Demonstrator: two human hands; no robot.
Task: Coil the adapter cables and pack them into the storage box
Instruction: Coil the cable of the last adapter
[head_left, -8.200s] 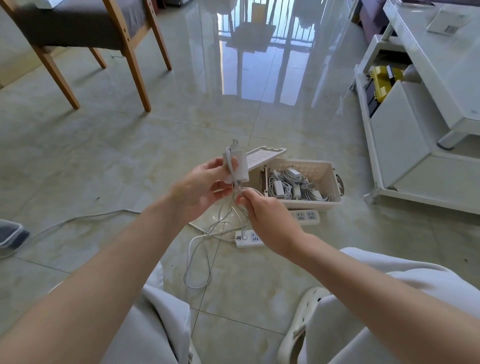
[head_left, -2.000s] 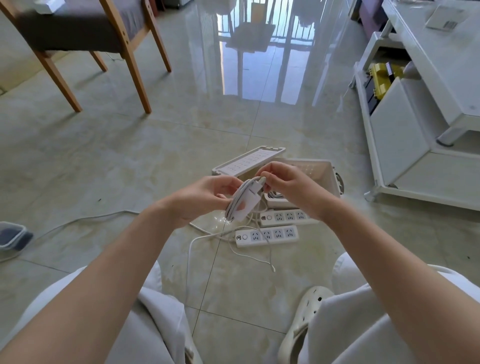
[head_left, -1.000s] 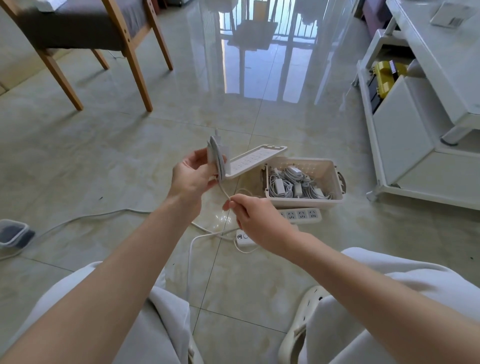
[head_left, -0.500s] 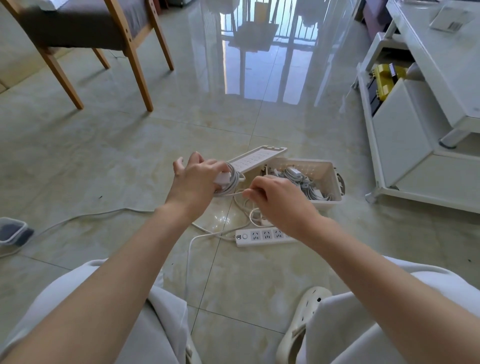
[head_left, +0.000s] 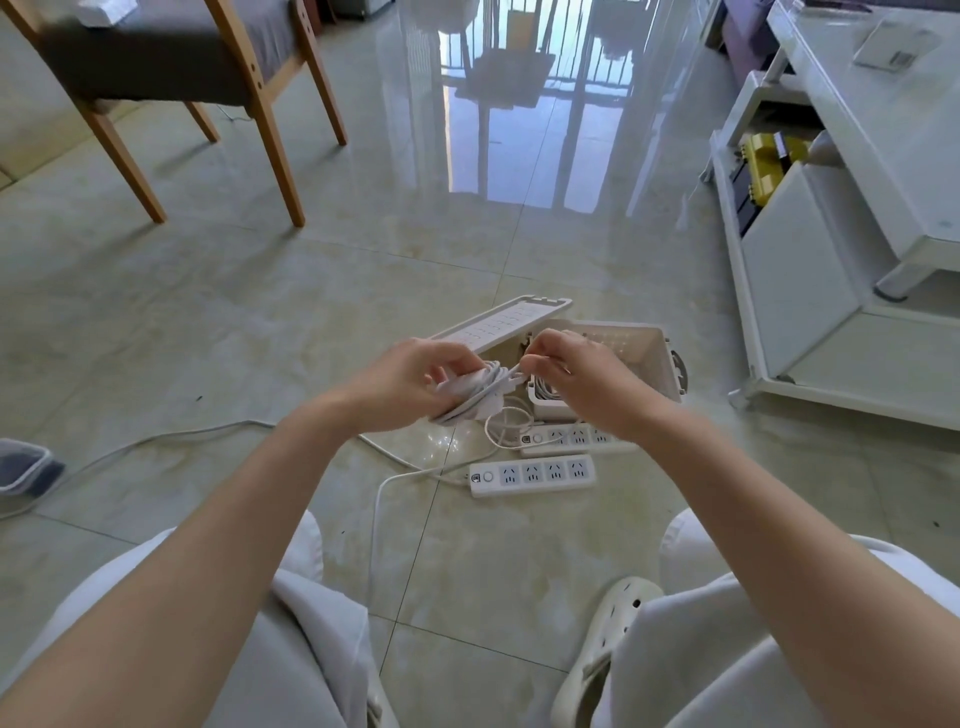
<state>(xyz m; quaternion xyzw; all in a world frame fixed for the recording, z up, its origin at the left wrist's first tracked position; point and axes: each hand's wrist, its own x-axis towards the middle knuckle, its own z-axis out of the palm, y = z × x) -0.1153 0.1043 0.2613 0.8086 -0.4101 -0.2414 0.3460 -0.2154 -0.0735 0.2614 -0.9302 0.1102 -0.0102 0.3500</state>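
Above the tiled floor (head_left: 208, 322), my left hand (head_left: 410, 382) grips a white adapter (head_left: 467, 397) with its cable wound around it, fingers curled over the top of the bundle. My right hand (head_left: 582, 379), just beside it, pinches a strand of that cable between thumb and fingertips at the bundle's right end. A loose loop of cable (head_left: 501, 422) hangs below the bundle, between the two hands.

Directly behind my hands, near the middle of the floor, sits the storage box (head_left: 647, 353), a cream perforated bin. Its lid (head_left: 498, 325) is off and rests tilted at the box's left side. My right hand hides most of the inside of the box.

Two white power strips lie in front of the box. The farther strip (head_left: 576, 435) is just beside its near wall and partly under my right wrist. The nearer strip (head_left: 532, 475) lies apart, and its cord (head_left: 156, 447) runs toward the floor's left edge.

The small mark at the farther strip's end is too small to read, as is the barcode card (head_left: 898, 44) on the white table (head_left: 857, 130) at the floor's far right corner. A wooden chair (head_left: 171, 78) stands at the far left corner. My white trousers (head_left: 311, 649) and a cream clog (head_left: 608, 639) are at the near edge.
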